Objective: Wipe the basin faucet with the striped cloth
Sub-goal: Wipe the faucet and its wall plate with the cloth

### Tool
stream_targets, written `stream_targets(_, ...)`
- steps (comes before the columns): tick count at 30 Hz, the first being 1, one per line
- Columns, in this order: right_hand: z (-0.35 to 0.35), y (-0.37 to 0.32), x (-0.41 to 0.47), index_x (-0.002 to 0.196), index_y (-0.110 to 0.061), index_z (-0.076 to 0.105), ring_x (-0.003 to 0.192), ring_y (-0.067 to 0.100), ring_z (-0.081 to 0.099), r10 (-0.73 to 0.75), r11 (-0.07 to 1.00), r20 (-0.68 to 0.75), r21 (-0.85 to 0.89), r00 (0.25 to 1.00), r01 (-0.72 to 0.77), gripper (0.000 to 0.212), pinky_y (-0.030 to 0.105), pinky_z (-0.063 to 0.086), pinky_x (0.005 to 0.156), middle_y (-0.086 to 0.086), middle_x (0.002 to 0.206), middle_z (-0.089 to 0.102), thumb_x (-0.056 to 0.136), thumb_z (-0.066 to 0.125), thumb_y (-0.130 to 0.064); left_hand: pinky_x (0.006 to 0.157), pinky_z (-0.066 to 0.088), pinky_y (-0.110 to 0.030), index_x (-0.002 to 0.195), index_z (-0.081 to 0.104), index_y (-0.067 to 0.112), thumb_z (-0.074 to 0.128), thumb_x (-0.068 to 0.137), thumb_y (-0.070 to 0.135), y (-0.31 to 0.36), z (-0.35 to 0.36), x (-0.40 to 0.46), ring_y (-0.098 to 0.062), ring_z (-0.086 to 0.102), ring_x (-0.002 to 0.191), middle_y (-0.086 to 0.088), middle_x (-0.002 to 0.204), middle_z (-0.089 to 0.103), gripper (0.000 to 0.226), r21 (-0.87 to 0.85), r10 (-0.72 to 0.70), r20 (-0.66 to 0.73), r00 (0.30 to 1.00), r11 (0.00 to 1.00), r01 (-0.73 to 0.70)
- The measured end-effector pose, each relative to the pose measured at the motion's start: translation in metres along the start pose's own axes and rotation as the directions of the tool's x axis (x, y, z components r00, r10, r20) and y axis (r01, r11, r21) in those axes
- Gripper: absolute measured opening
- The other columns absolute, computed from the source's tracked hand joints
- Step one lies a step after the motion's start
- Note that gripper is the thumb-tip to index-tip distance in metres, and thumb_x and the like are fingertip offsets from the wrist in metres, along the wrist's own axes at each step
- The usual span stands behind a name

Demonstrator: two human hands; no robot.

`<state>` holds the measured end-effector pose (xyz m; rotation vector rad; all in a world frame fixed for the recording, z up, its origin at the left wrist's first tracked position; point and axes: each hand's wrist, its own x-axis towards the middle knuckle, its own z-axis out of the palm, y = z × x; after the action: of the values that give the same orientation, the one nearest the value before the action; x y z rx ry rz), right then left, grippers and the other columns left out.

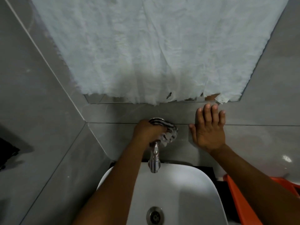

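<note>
A chrome faucet (155, 158) sticks out of the grey tiled wall over a white basin (186, 184). My left hand (146, 132) is closed on a black-and-white striped cloth (167, 131), bunched around the faucet's upper part where it meets the wall. The cloth and hand hide the faucet's base and handle; only the spout shows below. My right hand (208, 127) lies flat against the wall tiles to the right of the faucet, fingers spread, holding nothing.
A mirror (97, 99) above is covered by crumpled white paper (146, 46). The basin's metal drain (155, 215) is at the bottom. An orange plastic tub (243, 195) stands at the lower right. A dark object (6, 151) sits at the left edge.
</note>
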<state>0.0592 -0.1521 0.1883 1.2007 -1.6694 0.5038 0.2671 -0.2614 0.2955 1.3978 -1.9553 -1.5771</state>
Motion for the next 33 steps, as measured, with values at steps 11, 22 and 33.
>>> stream_targets(11, -0.011, -0.006, 0.003, 0.156, -0.007, -0.004, 0.152, 0.032, -0.02, 0.04, 0.999, 0.12, 0.005, 0.992, -0.04, 0.085, 0.052, -0.01, 0.123, 0.012, 0.164, -0.025, 0.097, 0.044, -0.045, 0.095, 0.052, -0.041, 0.123, 0.054, 0.001, 0.055, 0.095, 0.034, -0.024, 0.025, -0.044, -0.029, 0.066, 0.106, -0.016, 0.12, 0.068, 0.043, 0.517, 0.149, -0.204, 0.968, 0.856, -0.023)
stream_targets(22, -0.01, -0.003, 0.003, 0.155, -0.008, -0.008, 0.15, 0.029, -0.025, 0.029, 1.0, 0.132, 0.001, 0.991, -0.03, 0.086, 0.051, -0.012, 0.122, 0.01, 0.162, -0.03, 0.097, 0.042, -0.046, 0.079, 0.057, -0.021, 0.126, 0.061, 0.027, 0.071, 0.087, 0.02, -0.129, 0.029, -0.081, -0.005, 0.069, 0.102, 0.006, 0.114, 0.073, 0.041, -0.419, 0.243, -0.159, 0.957, 0.861, -0.288)
stream_targets(33, -0.004, 0.0, 0.001, 0.156, -0.008, -0.009, 0.15, 0.03, -0.025, 0.019, 1.0, 0.133, -0.015, 0.991, -0.017, 0.087, 0.049, -0.016, 0.122, 0.01, 0.162, -0.029, 0.097, 0.041, -0.049, 0.077, 0.059, -0.045, 0.118, 0.068, 0.005, 0.042, 0.092, 0.045, -0.128, 0.048, -0.088, -0.032, 0.072, 0.075, -0.022, 0.095, 0.074, 0.054, -0.949, -0.007, 0.313, 0.95, -0.033, 0.313)
